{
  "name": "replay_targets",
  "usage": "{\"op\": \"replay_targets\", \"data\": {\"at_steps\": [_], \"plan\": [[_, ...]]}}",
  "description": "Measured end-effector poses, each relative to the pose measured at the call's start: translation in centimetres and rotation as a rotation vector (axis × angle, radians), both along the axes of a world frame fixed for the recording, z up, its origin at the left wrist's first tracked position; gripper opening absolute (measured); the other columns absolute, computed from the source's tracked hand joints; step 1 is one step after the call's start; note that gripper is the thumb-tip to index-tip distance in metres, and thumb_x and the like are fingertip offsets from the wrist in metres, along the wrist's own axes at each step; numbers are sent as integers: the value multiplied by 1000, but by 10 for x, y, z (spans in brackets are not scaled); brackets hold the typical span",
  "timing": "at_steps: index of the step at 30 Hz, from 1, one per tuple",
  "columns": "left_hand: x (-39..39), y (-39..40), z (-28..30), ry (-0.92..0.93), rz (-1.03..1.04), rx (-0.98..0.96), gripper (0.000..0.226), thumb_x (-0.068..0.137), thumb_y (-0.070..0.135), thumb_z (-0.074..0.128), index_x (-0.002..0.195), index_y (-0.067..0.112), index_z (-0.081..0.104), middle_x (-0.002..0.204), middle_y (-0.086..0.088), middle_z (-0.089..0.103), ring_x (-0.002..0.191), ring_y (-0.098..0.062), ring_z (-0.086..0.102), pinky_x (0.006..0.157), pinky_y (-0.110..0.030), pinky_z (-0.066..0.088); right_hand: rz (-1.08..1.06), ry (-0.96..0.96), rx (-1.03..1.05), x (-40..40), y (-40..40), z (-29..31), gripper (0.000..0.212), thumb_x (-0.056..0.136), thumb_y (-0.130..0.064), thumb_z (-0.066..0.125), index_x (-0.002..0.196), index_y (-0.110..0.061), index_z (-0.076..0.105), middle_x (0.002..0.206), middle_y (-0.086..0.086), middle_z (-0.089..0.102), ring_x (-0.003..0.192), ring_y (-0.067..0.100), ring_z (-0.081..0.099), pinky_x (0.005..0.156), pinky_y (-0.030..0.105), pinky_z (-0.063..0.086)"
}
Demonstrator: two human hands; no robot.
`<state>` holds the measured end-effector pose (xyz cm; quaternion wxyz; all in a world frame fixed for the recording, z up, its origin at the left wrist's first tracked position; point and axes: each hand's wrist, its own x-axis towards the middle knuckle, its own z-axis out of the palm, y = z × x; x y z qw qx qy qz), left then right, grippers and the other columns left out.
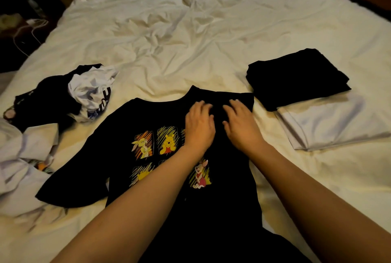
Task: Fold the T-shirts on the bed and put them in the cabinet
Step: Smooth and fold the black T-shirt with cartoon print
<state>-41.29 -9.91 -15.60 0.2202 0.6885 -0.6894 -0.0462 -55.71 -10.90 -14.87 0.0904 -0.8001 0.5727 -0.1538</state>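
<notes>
My fingers are spread flat and fairly straight, holding nothing: my left hand [198, 127] and my right hand [241, 125] lie side by side, pressing down on the black cartoon T-shirt [169, 178] just below its collar, over the right side, which already looks turned in across the chest. The fingertips are a little blurred, so I cannot tell whether any of them pinch the cloth. That shirt is my landmark: it lies print-up on the bed [190, 40] straight in front of me, its left sleeve [72, 184] still stretched out. I judge I am smoothing the first fold. The risk is that pushing with flat palms over this soft, rumpled bedding drags the layers sideways, so the folded edge goes crooked or a crease gets pressed in under my hands. If I lift off too quickly, the turned-in side could spring open. Left of the shirt, close to its spread sleeve, sits the unfolded heap [63, 97] of black and white shirts; sweeping the sleeve over could snag it. Right of the shirt, just beside its shoulder, lies the folded stack [296, 76], black upon white [330, 123]; a careless elbow could topple it. No cabinet is in view.
</notes>
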Motion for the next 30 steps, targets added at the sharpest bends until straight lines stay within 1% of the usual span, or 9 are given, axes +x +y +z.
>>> {"op": "replay_targets", "data": {"at_steps": [2, 4, 6, 8, 17, 21, 23, 26, 30], "plan": [[2, -1, -9, -102, -132, 223, 50, 107, 31, 34, 155, 17, 29, 164, -10, 17, 153, -25, 7, 123, -40, 8, 41, 142, 109, 4, -3, -13, 61, 104, -37, 37, 157, -14, 18, 165, 10, 10, 153, 26, 3, 123, 42, 4], [7, -4, -17, -204, -155, 399, 56, 108, 39, 23, 159, 23, 8, 167, -6, -2, 153, -23, -7, 123, -41, -3, 7, 243, 195, 5, -2, -25, 63, 105, -44, 25, 159, -20, 5, 167, 5, -1, 153, 22, -7, 123, 44, -4], [8, -4, -18, -257, -148, 465, 58, 107, 41, 19, 159, 25, -2, 166, -6, -11, 152, -24, -14, 123, -43, -7, -9, 283, 235, 7, 0, -30, 63, 105, -47, 18, 159, -22, -1, 166, 3, -6, 152, 20, -11, 122, 46, -7], [7, -3, -14, -263, -136, 482, 59, 107, 41, 18, 159, 24, -6, 166, -7, -14, 152, -24, -15, 123, -45, -7, -14, 298, 279, 8, -1, -25, 63, 104, -48, 17, 159, -23, -3, 166, 2, -9, 152, 20, -14, 121, 47, -9], [53, 46, 13, -190, -29, 392, 63, 106, 49, 26, 160, 25, 6, 167, -9, 4, 154, -25, 0, 124, -43, 2, 51, 284, 197, 34, 33, 8, 64, 104, -52, 23, 159, -23, 6, 166, 6, 2, 153, 24, -8, 122, 49, -4], [91, 77, 29, -203, 101, 434, 62, 104, 53, 28, 159, 30, 11, 167, -5, 9, 154, -24, 1, 124, -44, 6, 81, 245, 174, 72, 55, 23, 66, 103, -55, 24, 159, -23, 10, 166, 6, 8, 153, 25, -2, 123, 48, 0], [111, 93, 36, -203, 111, 497, 61, 104, 54, 28, 159, 32, 13, 167, -3, 7, 154, -24, -1, 124, -45, 5, 89, 265, 162, 94, 66, 33, 67, 102, -56, 27, 159, -23, 11, 166, 6, 10, 153, 25, 0, 123, 48, 2], [150, 119, 48, -163, 166, 545, 61, 104, 56, 27, 158, 33, 14, 167, -1, 5, 154, -23, -3, 124, -46, 3, 156, 273, 152, 133, 82, 44, 67, 102, -55, 31, 158, -23, 13, 166, 6, 11, 153, 26, 0, 123, 47, 5], [210, 156, 54, -130, 237, 473, 57, 105, 48, 34, 157, 29, 22, 166, -4, 13, 153, -25, 3, 123, -46, 5, 315, 232, 154, 173, 97, 57, 64, 102, -50, 37, 157, -21, 20, 165, 8, 14, 153, 27, 3, 122, 45, 8]]}}
